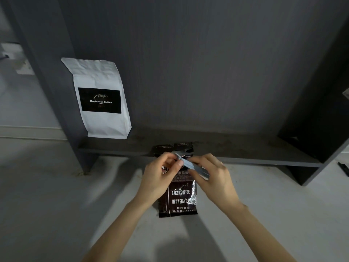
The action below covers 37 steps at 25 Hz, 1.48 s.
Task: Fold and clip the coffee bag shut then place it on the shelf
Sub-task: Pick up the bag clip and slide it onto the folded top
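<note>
A dark coffee bag (180, 197) printed "BAKED COFFEE" lies flat on the pale floor, its open top end resting against the front edge of a low dark shelf (236, 148). Above the bag's upper part both hands hold a long grey clip (196, 168). My left hand (160, 174) pinches the clip's left end with thumb and fingers. My right hand (213, 173) grips the clip's right portion. The bag's upper middle is hidden behind the hands.
A white coffee bag (102, 99) labelled "Kopiluwak Coffee" stands upright at the shelf's left end, against the dark side panel (52, 82). A dark right side panel (324, 120) bounds the shelf. A small black object (343, 168) lies on the floor at far right.
</note>
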### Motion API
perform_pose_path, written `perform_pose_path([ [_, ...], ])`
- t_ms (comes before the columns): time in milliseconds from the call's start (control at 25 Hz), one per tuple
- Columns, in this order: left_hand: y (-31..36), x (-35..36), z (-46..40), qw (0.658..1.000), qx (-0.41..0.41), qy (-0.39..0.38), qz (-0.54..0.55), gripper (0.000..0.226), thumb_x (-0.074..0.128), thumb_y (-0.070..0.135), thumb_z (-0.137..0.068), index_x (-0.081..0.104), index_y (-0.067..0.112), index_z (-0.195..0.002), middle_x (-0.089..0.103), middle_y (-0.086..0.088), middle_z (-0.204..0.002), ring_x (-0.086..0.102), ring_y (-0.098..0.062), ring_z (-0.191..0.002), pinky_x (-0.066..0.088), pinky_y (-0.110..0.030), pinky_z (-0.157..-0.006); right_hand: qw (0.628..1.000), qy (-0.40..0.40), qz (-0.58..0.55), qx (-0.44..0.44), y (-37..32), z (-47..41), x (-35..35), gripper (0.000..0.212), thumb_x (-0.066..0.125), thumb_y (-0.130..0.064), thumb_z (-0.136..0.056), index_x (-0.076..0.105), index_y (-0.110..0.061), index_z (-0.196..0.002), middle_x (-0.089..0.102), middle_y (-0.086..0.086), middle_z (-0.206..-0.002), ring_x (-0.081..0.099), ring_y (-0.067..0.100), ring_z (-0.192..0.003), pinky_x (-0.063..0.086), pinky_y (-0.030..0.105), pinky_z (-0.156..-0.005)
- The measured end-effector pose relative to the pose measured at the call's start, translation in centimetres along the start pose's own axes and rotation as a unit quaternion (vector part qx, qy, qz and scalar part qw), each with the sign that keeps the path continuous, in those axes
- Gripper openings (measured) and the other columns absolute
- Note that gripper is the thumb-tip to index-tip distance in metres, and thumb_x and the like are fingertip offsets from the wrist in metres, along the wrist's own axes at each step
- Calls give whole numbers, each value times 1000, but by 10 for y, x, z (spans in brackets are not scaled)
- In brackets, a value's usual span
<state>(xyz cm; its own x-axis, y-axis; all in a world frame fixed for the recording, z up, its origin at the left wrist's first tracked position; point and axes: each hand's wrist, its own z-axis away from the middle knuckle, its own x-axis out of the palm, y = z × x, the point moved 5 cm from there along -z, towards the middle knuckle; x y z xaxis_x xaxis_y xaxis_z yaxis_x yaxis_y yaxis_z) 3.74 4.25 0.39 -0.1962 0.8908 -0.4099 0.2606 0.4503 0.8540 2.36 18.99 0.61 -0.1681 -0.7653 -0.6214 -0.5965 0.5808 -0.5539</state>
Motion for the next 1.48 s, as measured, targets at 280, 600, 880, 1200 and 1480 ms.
perform_pose_path([
  [280,3,5,6,995,-1,-47,88,11,53,20,-85,57,30,-87,67,8,-83,63,0,-71,48,-12,-72,999,-4,-46,9,-8,5,-2,32,49,-43,-79,62,-26,-102,56,-8,-87,56,11,-78,47,20,-63],
  [600,12,0,5,999,27,16,25,15,46,20,-89,59,23,-83,60,10,-64,58,2,-60,42,-9,-59,999,28,-12,-31,-16,7,-3,26,50,-33,-82,63,-16,-96,60,-1,-85,52,6,-79,45,17,-63],
  [880,-13,5,8,994,-87,36,51,22,42,15,-91,57,18,-75,59,5,-60,55,5,-48,43,-10,-53,992,113,-22,-52,-35,5,-22,18,47,-22,-86,55,-13,-98,49,-10,-87,46,-1,-73,38,1,-64],
  [1200,-3,0,5,991,-49,40,119,16,46,19,-89,60,21,-82,63,5,-66,61,2,-55,47,-9,-57,993,92,-68,31,-15,0,-33,21,55,-25,-80,62,-14,-97,47,-22,-82,50,-12,-79,39,1,-65],
  [1480,0,-13,-3,989,-26,55,138,17,46,18,-89,59,24,-80,65,5,-68,62,-1,-57,48,-11,-57,985,-18,-127,113,4,15,-24,4,55,-37,-76,52,-39,-73,61,-13,-66,54,4,-62,39,13,-54],
])
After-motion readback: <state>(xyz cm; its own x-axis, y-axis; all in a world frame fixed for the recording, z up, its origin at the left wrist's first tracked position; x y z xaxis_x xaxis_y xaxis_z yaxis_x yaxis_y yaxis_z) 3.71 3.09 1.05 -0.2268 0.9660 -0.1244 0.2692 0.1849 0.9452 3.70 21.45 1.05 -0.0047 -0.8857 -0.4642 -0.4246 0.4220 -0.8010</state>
